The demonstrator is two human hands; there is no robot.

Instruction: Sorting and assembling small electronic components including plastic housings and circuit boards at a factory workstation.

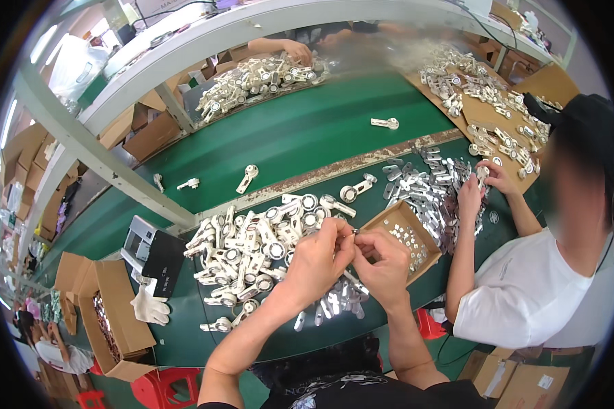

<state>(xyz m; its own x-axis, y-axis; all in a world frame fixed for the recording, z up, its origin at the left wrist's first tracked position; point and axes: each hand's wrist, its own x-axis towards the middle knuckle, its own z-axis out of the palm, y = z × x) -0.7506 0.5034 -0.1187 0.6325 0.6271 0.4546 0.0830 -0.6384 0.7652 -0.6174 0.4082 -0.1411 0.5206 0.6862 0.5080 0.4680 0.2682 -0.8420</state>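
My left hand and my right hand meet above the dark green table, fingertips pinched together. Between them is a small dark piece, too small to name. To the left of my hands lies a heap of cream-white plastic parts with round ring-shaped ends. Below my hands, partly hidden by them, are silvery flat metal pieces. Just right of my right hand stands an open cardboard tray holding many tiny white pieces.
A co-worker sits at the right, handling a white part beside a pile of metal plates. Beyond a worn ledge runs a green conveyor belt with scattered parts. At left are a black-and-grey device, a white glove and a cardboard box.
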